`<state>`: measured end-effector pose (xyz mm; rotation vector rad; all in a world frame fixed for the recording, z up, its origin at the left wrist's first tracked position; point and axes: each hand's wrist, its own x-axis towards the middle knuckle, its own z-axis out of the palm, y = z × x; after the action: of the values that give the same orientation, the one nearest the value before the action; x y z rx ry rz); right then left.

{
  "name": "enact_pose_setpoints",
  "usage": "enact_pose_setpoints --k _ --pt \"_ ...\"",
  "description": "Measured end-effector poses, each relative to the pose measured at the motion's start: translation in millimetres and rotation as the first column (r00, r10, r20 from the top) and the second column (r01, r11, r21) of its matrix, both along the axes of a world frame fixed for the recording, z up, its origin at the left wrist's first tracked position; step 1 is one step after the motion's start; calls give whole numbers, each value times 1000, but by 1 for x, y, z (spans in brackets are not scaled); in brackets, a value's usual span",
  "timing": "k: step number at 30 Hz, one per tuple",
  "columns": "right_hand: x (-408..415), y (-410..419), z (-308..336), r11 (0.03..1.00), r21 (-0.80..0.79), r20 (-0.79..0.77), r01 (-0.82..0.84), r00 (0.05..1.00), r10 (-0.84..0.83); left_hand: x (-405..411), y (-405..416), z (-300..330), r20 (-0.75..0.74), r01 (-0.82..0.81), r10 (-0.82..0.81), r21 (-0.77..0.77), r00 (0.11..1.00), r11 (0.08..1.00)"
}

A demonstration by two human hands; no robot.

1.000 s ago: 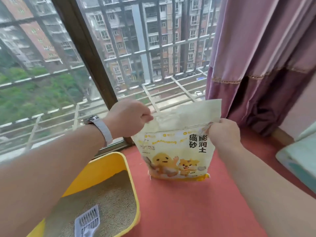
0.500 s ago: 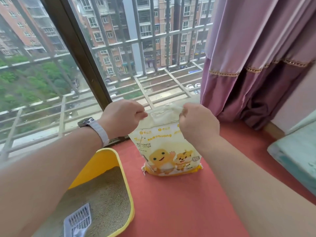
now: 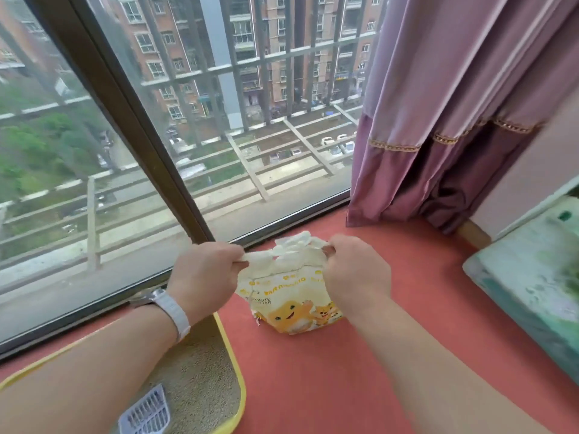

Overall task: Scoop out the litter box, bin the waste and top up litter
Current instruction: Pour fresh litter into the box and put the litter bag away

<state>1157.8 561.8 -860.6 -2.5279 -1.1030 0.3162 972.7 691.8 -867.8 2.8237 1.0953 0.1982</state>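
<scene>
- Both hands work on the bag (image 3: 291, 303) of litter. The left hand (image 3: 203, 277) pinches the crumpled top edge at its left end, and the right hand (image 3: 355, 274) has its fingers curled round the same edge at its right end.
- The bag stands upright on the red floor (image 3: 344, 386), directly under the two grips, close to the window (image 3: 188, 120) and just beside the far corner of the box (image 3: 233, 371).
- The box lies below and behind the left grip, partly hidden by the left forearm. It holds grey litter, and the scoop (image 3: 145, 415) rests on the litter near the lower edge of the view.
- I judge that the scooping part is finished, because the scoop lies put down and no waste shows in the visible litter. No bin is in view, so I cannot tell if the waste is binned.
- Left to do, as I judge: get the bag's mouth open, lift the bag over the box and pour. No fresh litter is falling yet.
- Compared with one second ago: the flat top flap that stood up between the hands is now crushed into folds. The right hand, which then held the far right corner, has come closer to the left hand.
- The view has also changed: the bag now appears farther away, and more of the curtain (image 3: 454, 104) and window shows.
</scene>
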Motion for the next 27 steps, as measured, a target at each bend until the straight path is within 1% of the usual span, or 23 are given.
enact_pose_setpoints --k 2,4,6,8,10,12,18,21,24,27 --pt "-2 -20 11 996 -65 -73 56 995 -61 3 -13 14 -79 61 -63 -35 995 998" --pt "-3 -39 23 990 -118 -169 75 981 -94 7 -23 28 -146 82 -95 -93 985 992" --pt "4 -54 44 978 -195 -252 77 959 -126 19 -31 46 -199 68 -96 -143 975 987" --pt "18 -64 65 965 -248 -297 86 941 -160 39 -37 67 -219 8 -51 -191 974 982" --pt "37 -73 85 957 -278 -302 86 938 -173 67 -41 94 -234 -67 8 -244 972 967" --pt "57 -81 104 952 -294 -307 90 934 -183 95 -43 119 -245 -102 33 -277 969 956" --pt "109 -117 167 942 -330 -397 57 897 -193 161 -62 177 -336 -18 -88 -301 938 953" --pt "132 -138 187 931 -362 -399 54 893 -206 187 -78 195 -371 33 -160 -327 915 944" --pt "156 -150 192 914 -400 -401 65 885 -239 212 -88 197 -318 93 -216 -362 923 928" --pt "180 -152 188 913 -402 -378 72 895 -237 244 -84 188 -348 111 -257 -389 902 914"
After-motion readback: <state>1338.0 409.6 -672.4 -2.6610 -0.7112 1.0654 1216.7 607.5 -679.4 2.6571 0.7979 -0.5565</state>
